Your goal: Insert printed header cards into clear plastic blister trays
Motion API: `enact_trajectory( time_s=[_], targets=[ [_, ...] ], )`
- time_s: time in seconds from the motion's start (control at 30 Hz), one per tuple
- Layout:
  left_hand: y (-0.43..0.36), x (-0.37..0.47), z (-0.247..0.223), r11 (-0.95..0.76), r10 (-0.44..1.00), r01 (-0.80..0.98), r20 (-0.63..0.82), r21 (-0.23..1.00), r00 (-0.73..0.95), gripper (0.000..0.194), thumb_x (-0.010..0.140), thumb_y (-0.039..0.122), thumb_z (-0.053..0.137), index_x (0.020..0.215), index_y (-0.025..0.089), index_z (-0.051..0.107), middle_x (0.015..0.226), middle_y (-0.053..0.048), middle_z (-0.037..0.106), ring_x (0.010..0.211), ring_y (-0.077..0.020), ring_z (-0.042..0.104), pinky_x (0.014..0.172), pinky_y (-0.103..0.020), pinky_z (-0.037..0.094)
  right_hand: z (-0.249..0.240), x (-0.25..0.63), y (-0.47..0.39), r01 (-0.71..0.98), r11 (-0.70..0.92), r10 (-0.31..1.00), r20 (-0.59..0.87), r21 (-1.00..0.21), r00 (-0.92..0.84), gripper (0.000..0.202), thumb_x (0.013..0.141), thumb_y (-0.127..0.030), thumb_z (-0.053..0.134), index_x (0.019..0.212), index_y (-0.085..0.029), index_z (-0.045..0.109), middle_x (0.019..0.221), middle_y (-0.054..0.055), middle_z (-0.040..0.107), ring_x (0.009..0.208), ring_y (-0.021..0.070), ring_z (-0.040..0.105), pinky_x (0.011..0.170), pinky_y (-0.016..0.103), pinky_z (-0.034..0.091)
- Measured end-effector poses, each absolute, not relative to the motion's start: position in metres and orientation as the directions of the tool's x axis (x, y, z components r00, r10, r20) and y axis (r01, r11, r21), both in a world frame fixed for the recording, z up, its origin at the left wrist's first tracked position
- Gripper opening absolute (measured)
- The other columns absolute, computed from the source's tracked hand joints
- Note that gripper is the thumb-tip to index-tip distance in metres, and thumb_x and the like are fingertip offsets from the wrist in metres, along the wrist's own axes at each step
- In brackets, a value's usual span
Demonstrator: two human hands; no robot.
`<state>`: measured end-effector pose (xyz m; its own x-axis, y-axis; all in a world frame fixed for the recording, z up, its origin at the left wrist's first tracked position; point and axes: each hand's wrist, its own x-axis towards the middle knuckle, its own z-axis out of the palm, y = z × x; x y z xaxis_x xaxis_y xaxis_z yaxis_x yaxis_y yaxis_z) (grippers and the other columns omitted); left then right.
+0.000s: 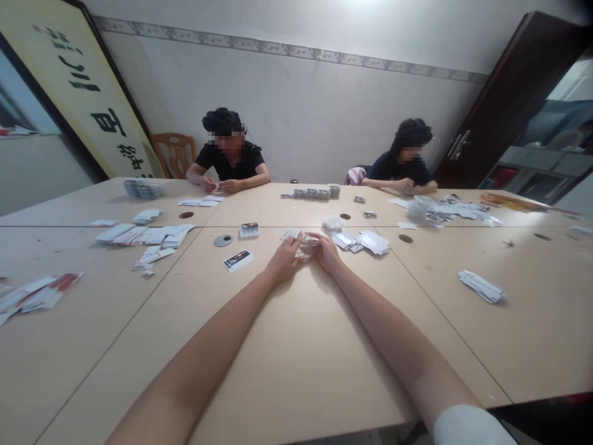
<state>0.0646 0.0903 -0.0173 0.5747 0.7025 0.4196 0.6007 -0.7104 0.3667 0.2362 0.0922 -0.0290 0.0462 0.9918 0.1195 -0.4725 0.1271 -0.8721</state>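
Both arms reach forward over the table. My left hand [283, 259] and my right hand [328, 253] are closed around a crinkled, clear plastic bundle [306, 248] that looks like small plastic bags; its contents are too small to make out. Just right of my right hand lie white paper slips [346, 241] and a white card pile [373, 242], with a translucent plastic pile [332, 224] behind them. To the left of my left hand, a dark printed card [238, 260] lies flat near a small stack of packs [249, 230].
Two people [229, 151] sit across the joined tables [296, 346], hands at work. White papers [143, 235] spread at left, and red-and-white strips [39, 293] lie nearer. Stacked packs [316, 193] stand at the back. A strip bundle [480, 286] lies at right; cable holes [406, 238] pierce the tabletop.
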Motion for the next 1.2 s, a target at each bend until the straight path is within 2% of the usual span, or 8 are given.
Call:
enact_trajectory(
  time_s=[0.23, 0.43, 0.6, 0.83, 1.07, 1.2],
  targets=[
    [0.0923, 0.0634, -0.0191, -0.701, 0.712, 0.605, 0.417, 0.377, 0.565, 0.078, 0.086, 0.018, 0.057, 0.157, 0.012, 0.027, 0.130, -0.018, 0.055, 0.125, -0.0328, 0.051, 0.110, -0.052, 0.040, -0.0278, 0.2345, 0.0881, -0.451, 0.111, 0.993, 0.112, -0.886, 0.025, 0.033, 0.063, -0.024, 0.078, 0.095, -0.018, 0.074, 0.078, 0.003, 0.076, 0.072, 0.0170, 0.069, 0.071, 0.029, 0.055],
    [0.0919, 0.0636, -0.0193, -0.703, 0.710, 0.603, 0.407, 0.377, 0.574, 0.074, 0.087, 0.020, 0.058, 0.156, 0.012, 0.030, 0.131, -0.019, 0.057, 0.128, -0.0333, 0.050, 0.112, -0.053, 0.039, -0.0293, 0.2355, 0.0884, -0.433, 0.096, 0.995, 0.092, -0.896, 0.030, 0.030, 0.061, -0.022, 0.076, 0.090, -0.017, 0.075, 0.071, 0.001, 0.074, 0.063, 0.0147, 0.067, 0.060, 0.026, 0.051],
    [0.0885, 0.0645, -0.0166, -0.713, 0.701, 0.597, 0.406, 0.368, 0.587, 0.075, 0.088, 0.020, 0.061, 0.155, 0.009, 0.031, 0.130, -0.020, 0.057, 0.129, -0.0341, 0.050, 0.112, -0.051, 0.039, -0.0277, 0.2363, 0.0879, -0.432, 0.095, 0.995, 0.090, -0.897, 0.034, 0.027, 0.059, -0.022, 0.076, 0.085, -0.018, 0.074, 0.071, 0.001, 0.074, 0.066, 0.0158, 0.068, 0.063, 0.027, 0.052],
    [0.0875, 0.0640, -0.0154, -0.723, 0.691, 0.589, 0.408, 0.362, 0.597, 0.075, 0.089, 0.023, 0.061, 0.156, 0.012, 0.030, 0.132, -0.019, 0.056, 0.126, -0.0340, 0.051, 0.109, -0.051, 0.041, -0.0243, 0.2366, 0.0862, -0.425, 0.093, 0.996, 0.079, -0.900, 0.051, 0.025, 0.056, -0.020, 0.076, 0.081, -0.019, 0.074, 0.068, 0.001, 0.073, 0.065, 0.0159, 0.067, 0.064, 0.027, 0.053],
    [0.0895, 0.0641, -0.0161, -0.721, 0.693, 0.583, 0.410, 0.376, 0.593, 0.076, 0.089, 0.025, 0.060, 0.158, 0.016, 0.028, 0.131, -0.018, 0.057, 0.125, -0.0327, 0.052, 0.110, -0.051, 0.040, -0.0239, 0.2377, 0.0869, -0.439, 0.116, 0.993, 0.090, -0.891, 0.080, 0.021, 0.065, -0.027, 0.066, 0.083, -0.019, 0.072, 0.071, 0.002, 0.072, 0.066, 0.0161, 0.065, 0.064, 0.028, 0.053],
    [0.0898, 0.0644, -0.0163, -0.709, 0.705, 0.588, 0.404, 0.390, 0.582, 0.072, 0.092, 0.029, 0.057, 0.156, 0.012, 0.031, 0.131, -0.020, 0.057, 0.126, -0.0338, 0.051, 0.110, -0.051, 0.040, -0.0237, 0.2379, 0.0850, -0.407, 0.121, 0.992, 0.103, -0.905, 0.066, 0.031, 0.067, -0.031, 0.067, 0.095, -0.018, 0.071, 0.072, 0.002, 0.069, 0.068, 0.0175, 0.065, 0.064, 0.030, 0.054]
  ],
)
